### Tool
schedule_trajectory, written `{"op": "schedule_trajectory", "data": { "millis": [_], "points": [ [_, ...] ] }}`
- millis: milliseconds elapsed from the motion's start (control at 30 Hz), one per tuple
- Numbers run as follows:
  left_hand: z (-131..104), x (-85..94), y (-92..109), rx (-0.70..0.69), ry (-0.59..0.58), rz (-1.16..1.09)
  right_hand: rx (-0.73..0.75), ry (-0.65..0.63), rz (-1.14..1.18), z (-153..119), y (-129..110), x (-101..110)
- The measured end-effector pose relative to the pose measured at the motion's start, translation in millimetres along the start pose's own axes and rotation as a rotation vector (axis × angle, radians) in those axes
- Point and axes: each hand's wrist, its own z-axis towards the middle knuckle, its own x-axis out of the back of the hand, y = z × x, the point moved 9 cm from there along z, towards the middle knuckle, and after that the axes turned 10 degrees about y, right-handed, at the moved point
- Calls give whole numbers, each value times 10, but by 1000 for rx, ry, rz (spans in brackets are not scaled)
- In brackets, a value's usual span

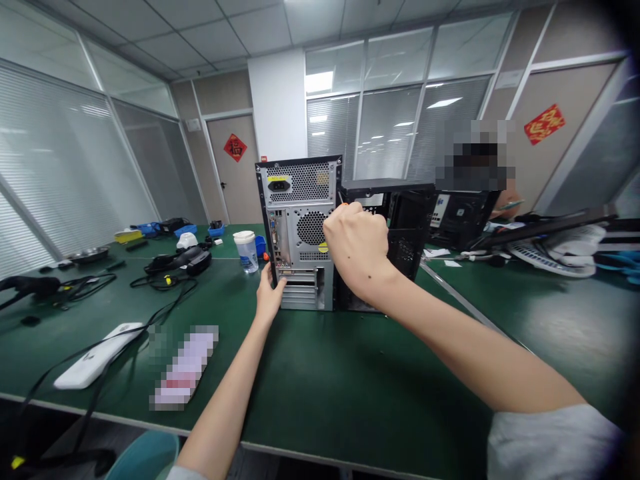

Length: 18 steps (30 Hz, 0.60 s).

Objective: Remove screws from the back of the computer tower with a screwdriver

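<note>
A desktop computer case (303,183) stands upright on the green table with its back facing me, showing the power socket, fan grille and ports. My left hand (270,293) grips its lower left edge, thumb on the back and fingers around the side. My right hand (357,243) is closed in a fist at the right edge of the back. A thin shaft and a bit of orange show above the knuckles, apparently a screwdriver (344,201); most of it is hidden by the hand. Directly right of the case stands a black open case part (413,230), partly behind my right hand.
On the left lie a white power bank-like object (97,357), a blurred phone-shaped object (185,367) and black cables (170,307). A plastic cup (246,252) stands beside the case. Another person (505,193) is behind a second black computer case (460,217). A teal bin (145,457) sits below the edge.
</note>
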Motion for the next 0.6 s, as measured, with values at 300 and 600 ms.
{"op": "schedule_trajectory", "data": {
  "millis": [300,600],
  "points": [
    [-9,-7,17,4,-4,16,-52,-14,95,12,-5,-56],
    [-5,0,-9,-4,-5,21,-106,-60,165,18,47,-97]
  ]
}}
